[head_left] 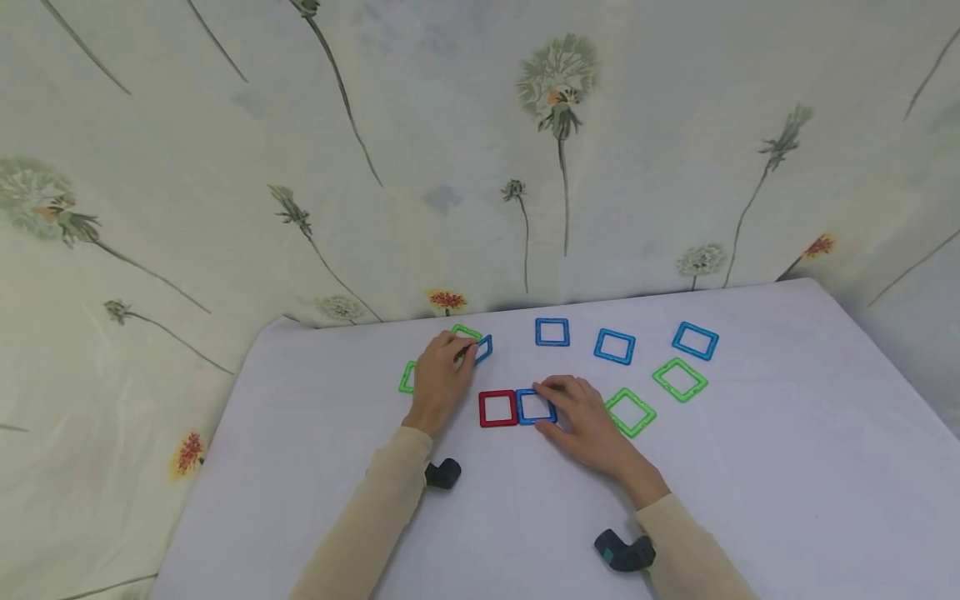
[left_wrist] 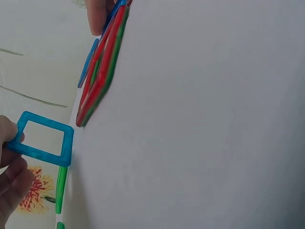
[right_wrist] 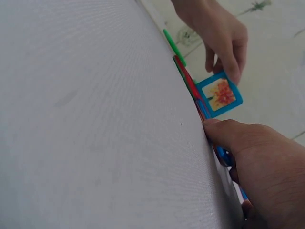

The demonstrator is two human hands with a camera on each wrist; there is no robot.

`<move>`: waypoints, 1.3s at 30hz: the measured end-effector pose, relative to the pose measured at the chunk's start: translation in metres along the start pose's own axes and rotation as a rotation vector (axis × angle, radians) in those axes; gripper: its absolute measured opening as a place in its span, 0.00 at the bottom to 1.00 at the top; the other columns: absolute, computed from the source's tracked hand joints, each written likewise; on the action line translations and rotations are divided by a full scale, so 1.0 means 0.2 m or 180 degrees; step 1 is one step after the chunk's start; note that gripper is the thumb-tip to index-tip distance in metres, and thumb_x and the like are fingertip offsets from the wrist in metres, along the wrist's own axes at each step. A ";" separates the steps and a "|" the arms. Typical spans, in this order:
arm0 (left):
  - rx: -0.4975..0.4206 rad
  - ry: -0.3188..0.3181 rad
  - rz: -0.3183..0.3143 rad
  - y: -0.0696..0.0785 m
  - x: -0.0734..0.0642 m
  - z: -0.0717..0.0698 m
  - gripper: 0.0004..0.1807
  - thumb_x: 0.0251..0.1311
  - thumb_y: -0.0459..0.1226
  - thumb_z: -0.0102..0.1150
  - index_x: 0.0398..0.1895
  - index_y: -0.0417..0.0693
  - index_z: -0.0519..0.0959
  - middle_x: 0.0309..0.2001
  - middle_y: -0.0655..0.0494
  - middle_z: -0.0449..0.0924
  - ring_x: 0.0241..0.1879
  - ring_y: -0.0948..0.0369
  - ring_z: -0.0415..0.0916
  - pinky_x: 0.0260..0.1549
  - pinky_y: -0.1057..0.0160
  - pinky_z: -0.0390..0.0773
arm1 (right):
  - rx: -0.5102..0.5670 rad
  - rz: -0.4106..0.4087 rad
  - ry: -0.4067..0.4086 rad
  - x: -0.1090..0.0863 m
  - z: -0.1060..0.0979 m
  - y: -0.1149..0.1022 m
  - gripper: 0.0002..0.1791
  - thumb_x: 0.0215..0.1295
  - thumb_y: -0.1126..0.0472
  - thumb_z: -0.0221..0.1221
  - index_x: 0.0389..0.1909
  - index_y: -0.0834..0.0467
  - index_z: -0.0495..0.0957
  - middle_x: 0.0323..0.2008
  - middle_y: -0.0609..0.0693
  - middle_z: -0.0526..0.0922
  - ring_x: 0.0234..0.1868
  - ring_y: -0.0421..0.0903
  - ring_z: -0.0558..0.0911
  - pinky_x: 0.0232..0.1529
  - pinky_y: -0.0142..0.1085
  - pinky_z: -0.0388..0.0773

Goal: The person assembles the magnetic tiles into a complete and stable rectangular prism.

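Note:
My left hand point(head_left: 438, 379) pinches a blue square magnetic tile point(head_left: 484, 349) with an open centre, held tilted up off the table. The left wrist view shows that blue tile raised at the fingertips. My right hand point(head_left: 588, 425) grips another blue square tile point(head_left: 520, 408) by opposite edges, thumb at the near side. That tile lies flat, its left edge against a red square tile point(head_left: 483, 409). Beneath the red tile, a green edge point(left_wrist: 108, 78) shows in the left wrist view. Two green tiles, one at the back point(head_left: 467, 332) and one at left point(head_left: 407, 378), are partly hidden by my left hand.
Blue tiles lie at the back centre point(head_left: 552, 343), right of it point(head_left: 615, 360) and far right point(head_left: 695, 356). Green tiles rest beside my right hand point(head_left: 645, 427) and farther right point(head_left: 680, 397). A flowered cloth point(head_left: 450, 167) hangs behind the white table point(head_left: 787, 458).

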State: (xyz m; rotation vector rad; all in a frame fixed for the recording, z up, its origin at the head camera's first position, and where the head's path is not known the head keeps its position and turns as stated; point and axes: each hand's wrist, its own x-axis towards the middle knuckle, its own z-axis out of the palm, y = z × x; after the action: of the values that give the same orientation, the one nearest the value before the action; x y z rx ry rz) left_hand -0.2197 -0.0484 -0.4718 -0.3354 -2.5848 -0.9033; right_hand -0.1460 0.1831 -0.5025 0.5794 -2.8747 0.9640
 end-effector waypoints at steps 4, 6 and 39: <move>-0.0128 0.0048 0.0023 -0.01 -0.01 -0.02 0.09 0.60 0.39 0.60 0.41 0.47 0.85 0.34 0.57 0.78 0.34 0.65 0.76 0.35 0.69 0.79 | -0.0018 -0.0018 0.0002 0.00 -0.01 0.00 0.31 0.61 0.48 0.61 0.66 0.49 0.67 0.62 0.47 0.67 0.65 0.47 0.62 0.62 0.51 0.66; -0.0157 0.0060 0.0012 -0.02 -0.02 -0.03 0.09 0.61 0.39 0.60 0.40 0.47 0.85 0.33 0.57 0.77 0.32 0.66 0.75 0.33 0.70 0.78 | -0.0012 -0.0017 -0.0002 0.00 -0.01 0.00 0.31 0.62 0.48 0.61 0.65 0.49 0.67 0.62 0.47 0.67 0.65 0.48 0.62 0.62 0.51 0.66; -0.0666 0.0386 -0.0500 -0.12 -0.18 -0.12 0.04 0.55 0.38 0.63 0.33 0.51 0.85 0.25 0.59 0.77 0.27 0.66 0.76 0.29 0.71 0.79 | 0.0057 -0.0063 0.0014 0.00 0.00 0.00 0.31 0.62 0.50 0.61 0.66 0.50 0.67 0.62 0.47 0.67 0.64 0.47 0.63 0.62 0.50 0.64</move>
State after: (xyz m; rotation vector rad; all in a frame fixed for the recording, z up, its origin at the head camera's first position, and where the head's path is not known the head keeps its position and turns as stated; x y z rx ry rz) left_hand -0.1885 -0.0850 -0.4823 -0.1297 -2.4365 -1.2152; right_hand -0.1455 0.1840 -0.5031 0.6052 -2.8539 0.9882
